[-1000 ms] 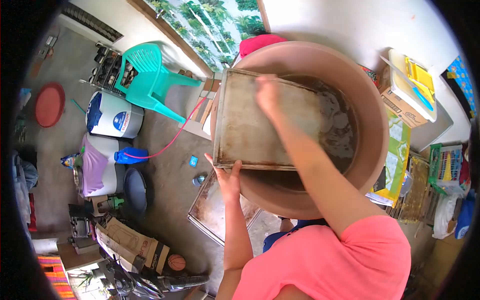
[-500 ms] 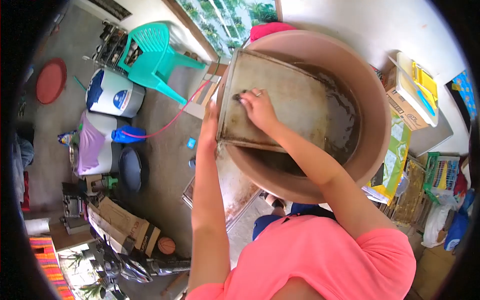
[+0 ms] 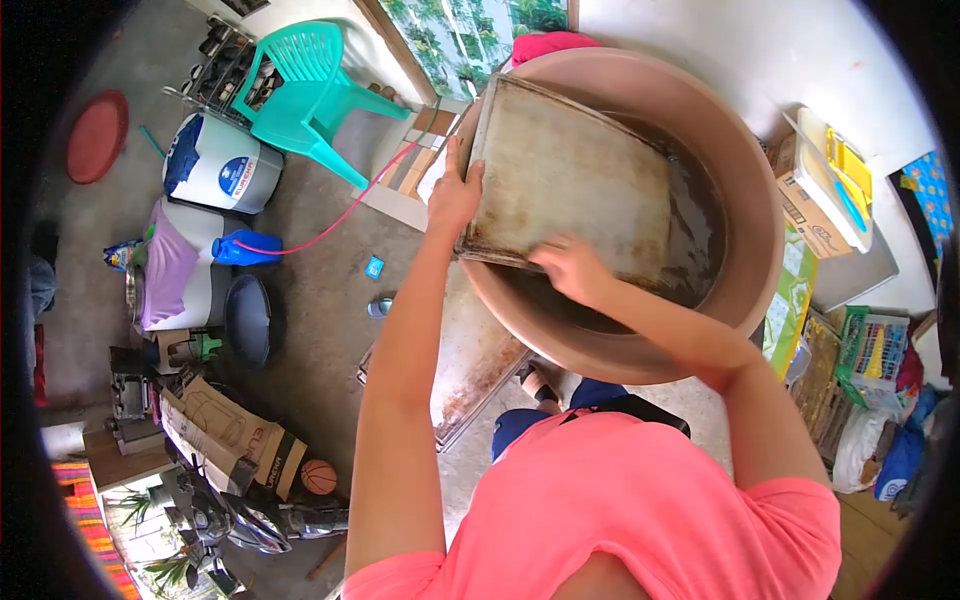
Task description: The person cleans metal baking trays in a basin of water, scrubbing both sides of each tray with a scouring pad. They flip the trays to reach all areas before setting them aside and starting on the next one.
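A worn, stained metal baking tray [image 3: 575, 180] rests tilted across a large brown plastic tub [image 3: 752, 190], partly down in the murky water [image 3: 690, 265]. Along the tray's left edge my left hand [image 3: 457, 197] grips the rim, thumb and fingers around it. My right hand [image 3: 573, 268] presses at the tray's near edge with curled fingers. The small dark scouring pad seen under those fingers a moment ago is now hidden by the hand.
Another rusty tray [image 3: 475, 375] lies on the floor below the tub. To the left stand a green plastic chair [image 3: 300, 95], a blue container [image 3: 248, 247] with a pink hose, and a black basin [image 3: 250, 320]. Boxes [image 3: 815, 205] are stacked at the right wall.
My right hand has moved from the tray's upper left surface down to its near edge. My left hand has shifted up along the left rim. The view has shifted slightly.
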